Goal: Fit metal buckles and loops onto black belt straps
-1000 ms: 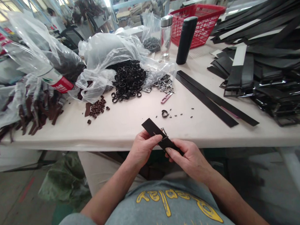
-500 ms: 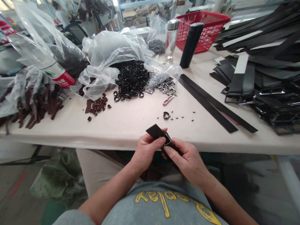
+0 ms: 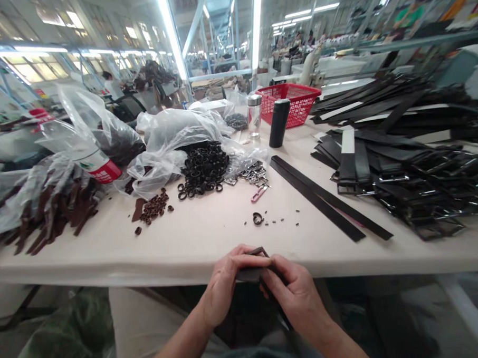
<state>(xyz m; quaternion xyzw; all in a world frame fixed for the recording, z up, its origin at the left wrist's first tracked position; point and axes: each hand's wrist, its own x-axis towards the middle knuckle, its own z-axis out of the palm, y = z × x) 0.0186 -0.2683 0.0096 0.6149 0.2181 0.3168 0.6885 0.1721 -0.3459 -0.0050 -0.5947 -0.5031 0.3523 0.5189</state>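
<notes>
At the table's front edge both hands hold one black strap (image 3: 249, 274) with a metal buckle (image 3: 258, 250) at its upper end. My left hand (image 3: 223, 282) is closed on the folded end, its fingers lying over the strap beside the buckle. My right hand (image 3: 293, 282) pinches the strap just right of it, and the rest hangs down below. Part of the buckle is hidden by the fingers. Beyond the hands lie a black loop (image 3: 257, 219), several tiny metal bits and a pink-handled tool (image 3: 259, 194).
Black loops (image 3: 204, 167), loose buckles (image 3: 254, 172) and brown loops (image 3: 155, 206) lie mid-table. Two long straps (image 3: 323, 201) and piled belts (image 3: 401, 177) are right. A black bottle (image 3: 279, 123), glass bottle (image 3: 254, 116) and red basket (image 3: 295, 105) stand behind; bagged brown straps (image 3: 61, 202) lie left.
The view has tilted up, showing more of the hall. The left fingers have moved over the strap end, which has turned from pointing up-left to lying nearly flat.
</notes>
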